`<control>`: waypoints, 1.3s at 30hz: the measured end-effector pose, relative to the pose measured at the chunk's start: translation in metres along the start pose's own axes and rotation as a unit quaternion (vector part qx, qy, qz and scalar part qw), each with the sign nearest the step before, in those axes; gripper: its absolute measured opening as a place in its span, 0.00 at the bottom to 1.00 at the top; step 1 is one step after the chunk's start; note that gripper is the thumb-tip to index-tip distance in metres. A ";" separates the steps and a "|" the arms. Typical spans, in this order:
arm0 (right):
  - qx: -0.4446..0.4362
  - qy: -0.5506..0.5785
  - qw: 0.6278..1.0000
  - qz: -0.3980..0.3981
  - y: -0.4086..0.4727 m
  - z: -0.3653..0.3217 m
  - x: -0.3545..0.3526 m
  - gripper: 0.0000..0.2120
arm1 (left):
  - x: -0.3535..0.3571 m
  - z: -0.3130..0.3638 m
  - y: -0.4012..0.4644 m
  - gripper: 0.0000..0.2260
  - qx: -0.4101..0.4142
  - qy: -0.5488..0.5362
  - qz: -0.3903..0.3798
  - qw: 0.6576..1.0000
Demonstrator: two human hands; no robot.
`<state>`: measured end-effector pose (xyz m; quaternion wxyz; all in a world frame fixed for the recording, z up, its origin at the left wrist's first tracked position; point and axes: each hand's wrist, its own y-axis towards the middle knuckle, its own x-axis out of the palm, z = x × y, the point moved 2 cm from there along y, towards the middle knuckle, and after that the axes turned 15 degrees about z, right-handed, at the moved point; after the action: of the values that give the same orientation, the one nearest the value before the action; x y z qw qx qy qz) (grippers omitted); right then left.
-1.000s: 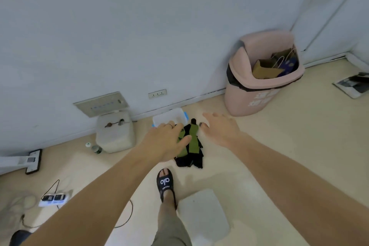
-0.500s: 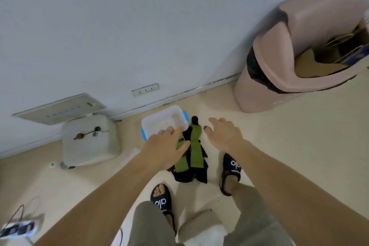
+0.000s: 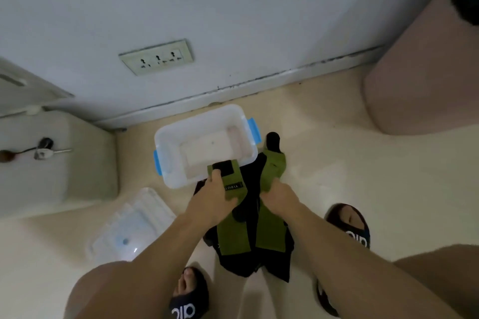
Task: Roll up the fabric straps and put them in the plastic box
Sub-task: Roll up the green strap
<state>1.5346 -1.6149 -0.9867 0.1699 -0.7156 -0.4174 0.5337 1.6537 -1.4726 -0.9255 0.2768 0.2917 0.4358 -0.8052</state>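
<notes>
Green-and-black fabric straps point(image 3: 241, 235), untouched a moment ago, are now gripped on the floor by the left hand point(image 3: 211, 201) and right hand point(image 3: 281, 198), beside the empty plastic box point(image 3: 168, 163); rolling can start.

Both hands point(image 3: 212, 204) point(image 3: 281, 198) grip straps point(image 3: 233, 235); box point(image 3: 181, 137) just beyond the grip, lid point(image 3: 134, 225) left, wall point(image 3: 233, 21) behind.

The plastic box point(image 3: 178, 147) stands open-topped on the floor point(image 3: 337, 163), its inside bare. Its clear lid point(image 3: 129, 228) lies left, a pink bin point(image 3: 414, 85) stands well right, and the wall point(image 3: 233, 21) closes behind.
</notes>
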 end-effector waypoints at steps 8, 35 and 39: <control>0.109 0.111 0.986 0.055 0.021 0.034 0.048 0.37 | 0.026 -0.030 0.023 0.27 -0.128 -0.202 0.078 0.968; -0.110 0.425 0.898 0.038 -0.180 -0.049 -0.192 0.13 | -0.125 0.082 -0.161 0.14 0.042 -0.314 0.049 0.947; -0.187 0.408 0.890 -0.074 -0.199 -0.042 -0.187 0.17 | -0.138 0.089 -0.176 0.15 0.104 -0.154 0.107 0.977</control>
<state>1.4748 -1.6343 -0.7177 0.2272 -0.8561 -0.4549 0.0925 1.6034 -1.4409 -0.6927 0.3929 0.2362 0.2678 -0.8474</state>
